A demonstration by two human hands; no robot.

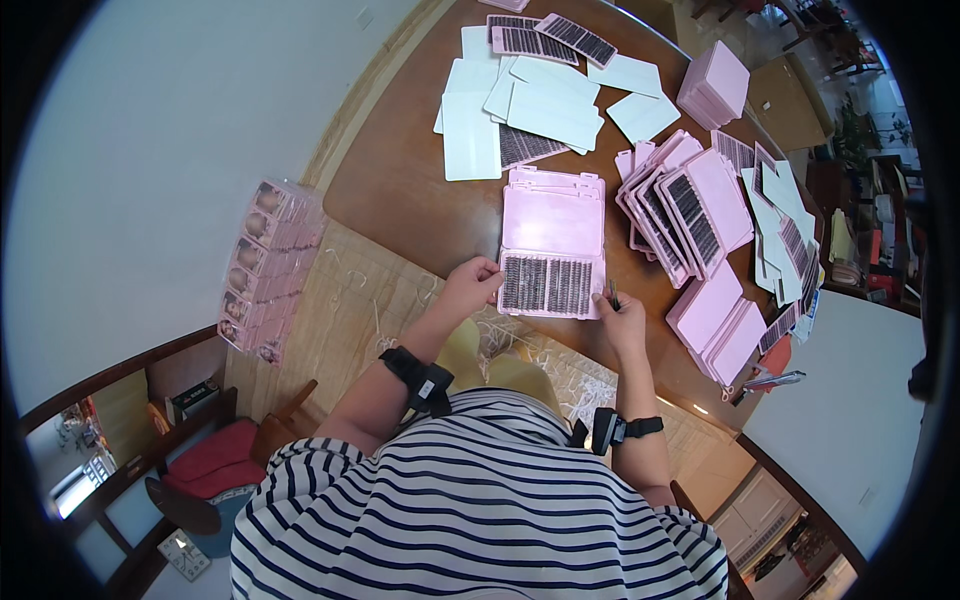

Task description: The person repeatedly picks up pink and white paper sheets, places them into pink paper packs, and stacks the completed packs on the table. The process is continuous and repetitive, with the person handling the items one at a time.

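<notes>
The open pink false-eyelash case (552,222) lies on the surface (400,190). The left hand (474,284) pinches its left rim, fingers nearly together; at its right corner, the curled right hand (625,318) holds a slim dark tool (613,288), thumb touching the rim. White cards (550,110) lie beyond the case.

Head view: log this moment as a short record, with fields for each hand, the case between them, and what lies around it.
Left hand: fingertips at the left edge of the open pink plastic case
Right hand: at the case's lower right corner, holding a small dark slender object
Case: lid folded back; black fringed strips in two blocks in the near half
Beyond case: overlapping white rectangular cards
Right of case: piled pink plastic cases
Surface: brown wooden table
</notes>
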